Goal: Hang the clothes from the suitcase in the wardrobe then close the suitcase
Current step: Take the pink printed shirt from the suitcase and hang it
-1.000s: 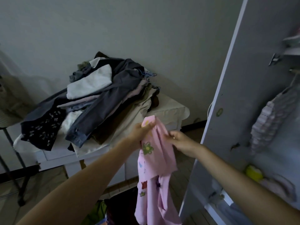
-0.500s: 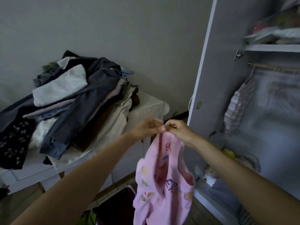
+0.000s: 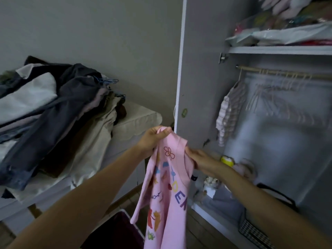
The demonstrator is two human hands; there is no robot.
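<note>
Two hands (image 3: pixel 177 150), lettered pink shirt (image 3: pixel 167 194)

pink shirt (image 3: pixel 167 191), coloured letters, "DER" partly legible

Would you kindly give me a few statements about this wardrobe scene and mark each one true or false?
1. Both hands hold the pink shirt. True: the left hand grips its top and the right hand holds its side.
2. The wardrobe rail is bare. False: a striped garment and empty hangers hang on it.
3. A pile of clothes lies left of the wardrobe door. True.
4. The pink shirt is already on a hanger. False: none is visible in it.
</note>
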